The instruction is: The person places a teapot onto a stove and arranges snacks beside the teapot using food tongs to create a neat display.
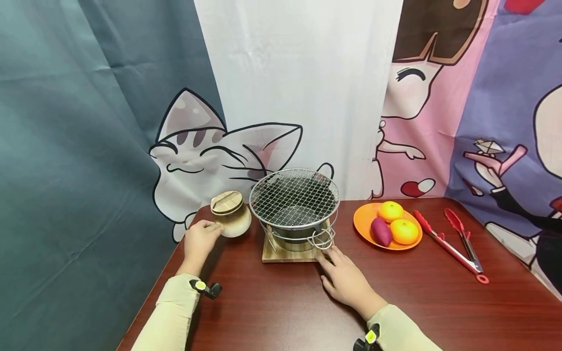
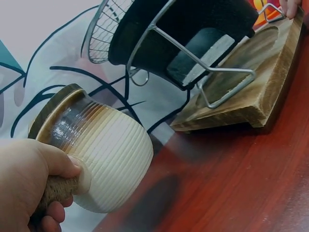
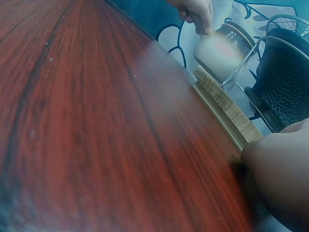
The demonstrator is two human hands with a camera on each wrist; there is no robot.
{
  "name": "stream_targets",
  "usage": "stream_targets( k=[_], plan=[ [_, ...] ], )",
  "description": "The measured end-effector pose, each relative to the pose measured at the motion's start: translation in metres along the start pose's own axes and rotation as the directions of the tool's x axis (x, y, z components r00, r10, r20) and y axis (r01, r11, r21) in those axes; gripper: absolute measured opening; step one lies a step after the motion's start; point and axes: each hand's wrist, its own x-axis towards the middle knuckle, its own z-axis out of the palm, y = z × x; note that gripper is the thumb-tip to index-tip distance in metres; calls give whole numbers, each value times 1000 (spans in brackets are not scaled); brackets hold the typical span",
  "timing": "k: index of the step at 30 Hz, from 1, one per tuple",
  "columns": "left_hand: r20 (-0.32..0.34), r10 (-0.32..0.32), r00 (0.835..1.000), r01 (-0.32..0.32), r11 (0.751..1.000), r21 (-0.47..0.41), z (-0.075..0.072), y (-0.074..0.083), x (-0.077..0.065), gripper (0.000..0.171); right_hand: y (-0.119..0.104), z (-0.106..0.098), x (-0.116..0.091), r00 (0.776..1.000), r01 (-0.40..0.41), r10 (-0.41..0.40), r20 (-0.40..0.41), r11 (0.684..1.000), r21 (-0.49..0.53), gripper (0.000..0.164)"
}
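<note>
My left hand point(image 1: 203, 240) grips the side handle of a small ceramic pot point(image 2: 116, 154), cream below and brown above, with a wooden lid point(image 1: 226, 202). In the left wrist view the thumb lies along the handle, fingers curled beneath, and a dark shadow falls on the table under the pot. To its right stands a black tabletop stove point(image 1: 303, 233) with a round wire grill net point(image 1: 295, 197) on top and a wooden base point(image 1: 290, 256) below. My right hand point(image 1: 349, 280) touches the base's near right corner with its fingers, the thumb spread apart.
Right of the stove, an orange plate point(image 1: 361, 219) bears two oranges point(image 1: 404, 231) and a purple sweet potato point(image 1: 381, 231). Red-handled tongs point(image 1: 452, 248) lie beyond it on the brown table point(image 1: 281, 312). A cartoon-printed curtain point(image 1: 298, 87) hangs directly behind the table.
</note>
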Motion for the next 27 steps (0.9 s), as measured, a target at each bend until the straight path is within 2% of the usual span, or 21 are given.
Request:
stream_targets(
  k=[14, 20, 27],
  plan=[
    [7, 2, 1000, -2, 1000, -1, -13, 3, 5, 32, -1, -2, 0, 1000, 4, -4, -11, 1000, -2, 55],
    [25, -29, 999, 29, 1000, -9, -21, 8, 7, 32, -1, -2, 1, 1000, 6, -6, -10, 1000, -3, 55],
    [2, -21, 1000, 21, 1000, -2, -27, 13, 11, 30, -1, -2, -1, 1000, 1, -1, -4, 1000, -3, 56]
  ],
)
